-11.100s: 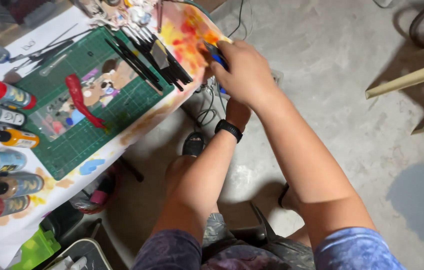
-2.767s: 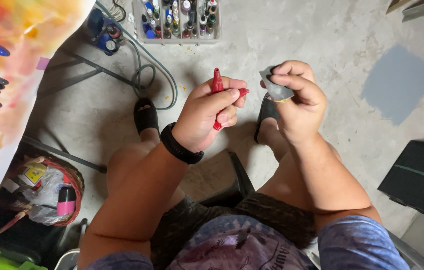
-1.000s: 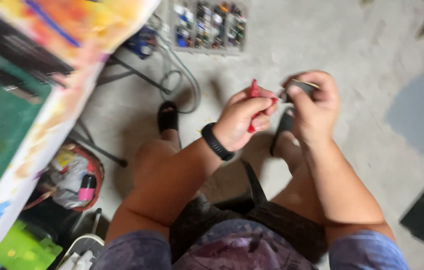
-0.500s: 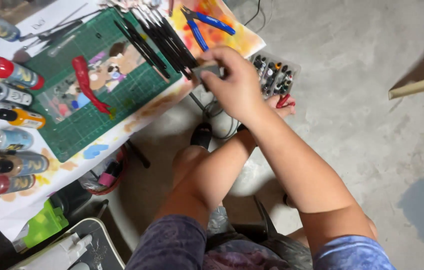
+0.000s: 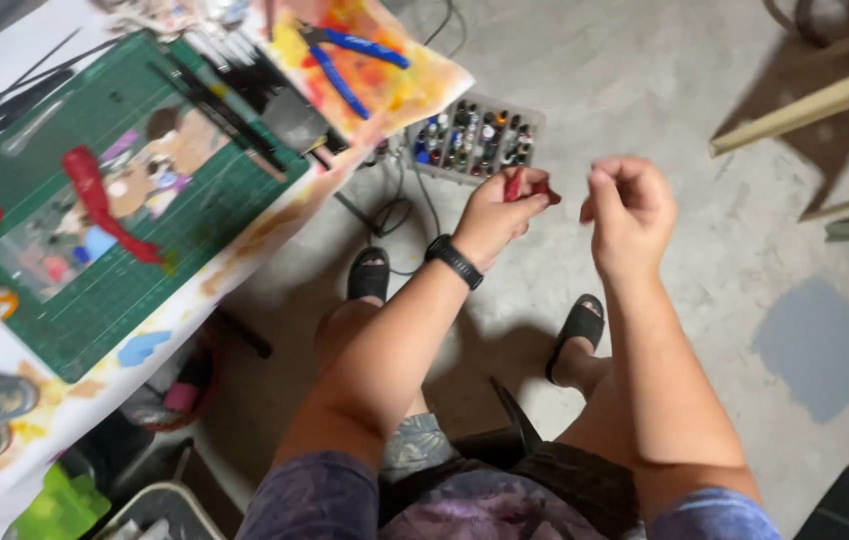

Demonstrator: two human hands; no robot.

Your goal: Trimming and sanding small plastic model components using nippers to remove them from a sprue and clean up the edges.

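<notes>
Seated over a concrete floor, with both hands raised in front of the knees. Left hand curled shut, fingertips pinching a small red piece that pokes up from the grip, long axis roughly upright and tipped slightly toward the other hand. Right hand just beside it to the right, fingers bunched together in a loose fist, thumb against forefinger; cannot tell whether anything is pinched inside. Red piece lying directly left of the right hand, a narrow gap between, so the left hand has it and the right is the nearer free one. Black wristband on the left wrist. Beyond the hands on the floor, a tray of small paint bottles, with dark cables trailing beside it. At the left, a table covered with paint-stained paper; near its far right corner, blue-handled pliers; toward the middle, a green cutting mat carrying a flat cartoon figure with a long red strip, and black brushes along the mat's far edge. Nothing between the 2 hands to get in the way. Black sandals on both feet below.
</notes>
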